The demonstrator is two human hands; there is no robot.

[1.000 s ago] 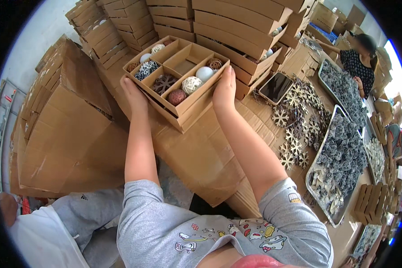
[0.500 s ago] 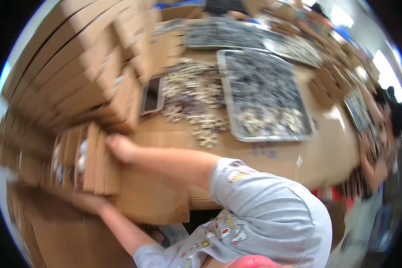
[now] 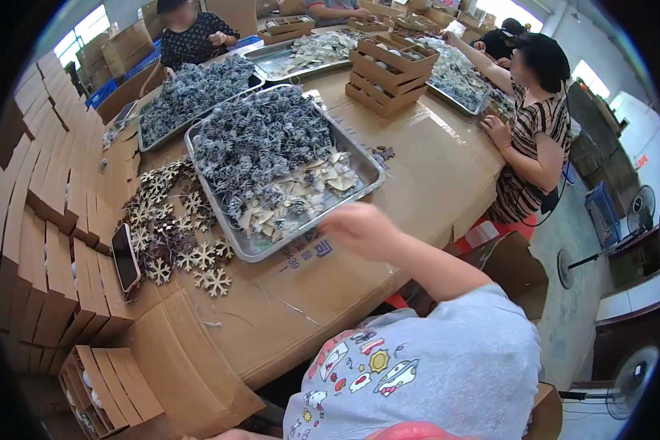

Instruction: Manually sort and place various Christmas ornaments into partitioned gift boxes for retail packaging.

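Observation:
My right hand [image 3: 363, 231] is over the near right rim of a metal tray [image 3: 378, 174], its fingers loosely bent and apart, and no held thing shows. Inside the tray lie many grey frosted pine cones [image 3: 264, 136], with pale leaf-like flakes [image 3: 330, 174] at the near side. Only a sliver of my left hand [image 3: 231, 435] shows at the lower edge; its fingers are cut off from view. Near it, at the lower left, stand divided wooden boxes [image 3: 114, 385] holding small white pieces. Wooden snowflakes [image 3: 213, 281] lie heaped left of the tray.
A phone [image 3: 125, 257] leans by the stacked boxes [image 3: 48, 257] at left. More trays of pine cones [image 3: 198, 95] and flakes [image 3: 319, 51] stand farther back, beside stacked wooden crates [image 3: 389, 73]. A person in a striped top [image 3: 539, 147] works at right; others sit beyond.
The view has swung rightward. My right hand has left the divided boxes at lower left and come over to the tray. My left hand has dropped to the lower edge; the boxes sit lower in view.

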